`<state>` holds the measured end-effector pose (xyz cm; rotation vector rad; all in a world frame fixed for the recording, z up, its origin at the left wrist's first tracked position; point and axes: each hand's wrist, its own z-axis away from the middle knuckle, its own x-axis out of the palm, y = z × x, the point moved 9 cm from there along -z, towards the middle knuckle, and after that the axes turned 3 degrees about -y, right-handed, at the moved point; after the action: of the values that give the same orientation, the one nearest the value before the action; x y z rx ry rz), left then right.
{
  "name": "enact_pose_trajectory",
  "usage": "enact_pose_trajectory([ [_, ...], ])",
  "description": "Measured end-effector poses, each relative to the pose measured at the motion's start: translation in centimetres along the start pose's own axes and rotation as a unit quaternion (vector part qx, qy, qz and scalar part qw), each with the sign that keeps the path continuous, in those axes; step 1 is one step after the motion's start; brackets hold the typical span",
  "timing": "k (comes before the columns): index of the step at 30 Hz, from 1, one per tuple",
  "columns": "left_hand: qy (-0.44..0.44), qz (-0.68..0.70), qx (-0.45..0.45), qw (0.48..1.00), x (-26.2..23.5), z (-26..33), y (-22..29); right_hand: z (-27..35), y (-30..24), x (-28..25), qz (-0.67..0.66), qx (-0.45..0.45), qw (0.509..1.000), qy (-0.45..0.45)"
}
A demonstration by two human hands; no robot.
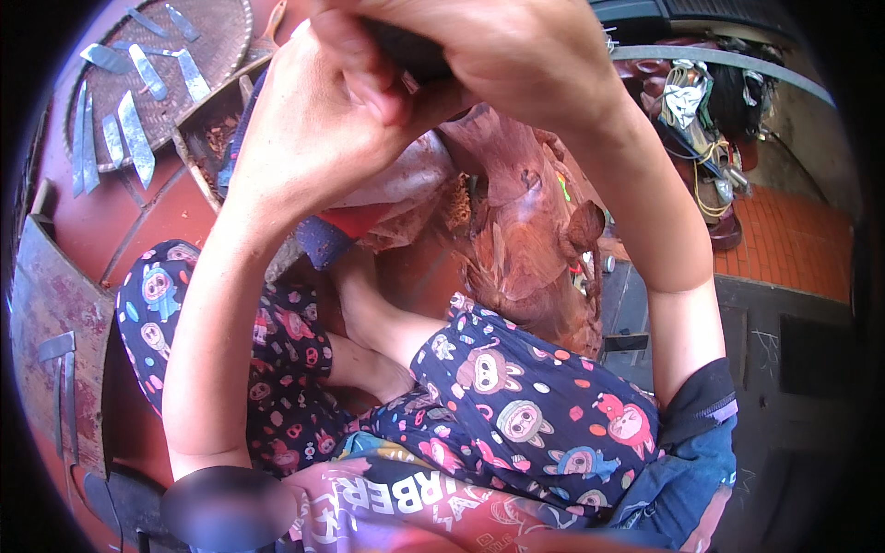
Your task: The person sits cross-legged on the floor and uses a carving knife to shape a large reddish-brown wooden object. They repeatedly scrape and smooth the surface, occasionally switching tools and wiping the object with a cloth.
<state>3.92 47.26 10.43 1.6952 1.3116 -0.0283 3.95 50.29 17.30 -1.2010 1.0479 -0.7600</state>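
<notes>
Both bare hands are raised close in front of me at the top of the view, partly cut off by its edge. The fingers of my left hand are curled inward. My right hand meets it from the other side, with its fingers mostly hidden. Between them is a dark patch whose nature I cannot make out. Below the hands, a reddish-brown carved piece of wood stands by my bent leg, untouched by either hand. A pale, dusty cloth lies left of the wood.
At the far left, a round woven tray bears several flat metal blades. Beside it is a wooden box with shavings. A worn board carries a metal tool. Tangled cables lie far right.
</notes>
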Motion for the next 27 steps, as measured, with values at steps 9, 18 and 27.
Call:
enact_pose_trajectory([
  [9, -0.02, 0.095, -0.051, 0.994, 2.2, -0.7, -2.6, 0.0, 0.3, 0.1, 0.172, -0.059, 0.983, 0.04],
  [18, -0.116, 0.035, 0.028, 0.992, 3.3, -0.4, -2.1, -1.1, 2.5, -0.4, 0.143, -0.026, 0.989, 0.011],
  [27, -0.037, 0.139, 0.004, 0.99, 1.1, -1.3, 0.1, -1.9, 2.5, -0.1, 0.235, -0.022, 0.971, 0.029],
])
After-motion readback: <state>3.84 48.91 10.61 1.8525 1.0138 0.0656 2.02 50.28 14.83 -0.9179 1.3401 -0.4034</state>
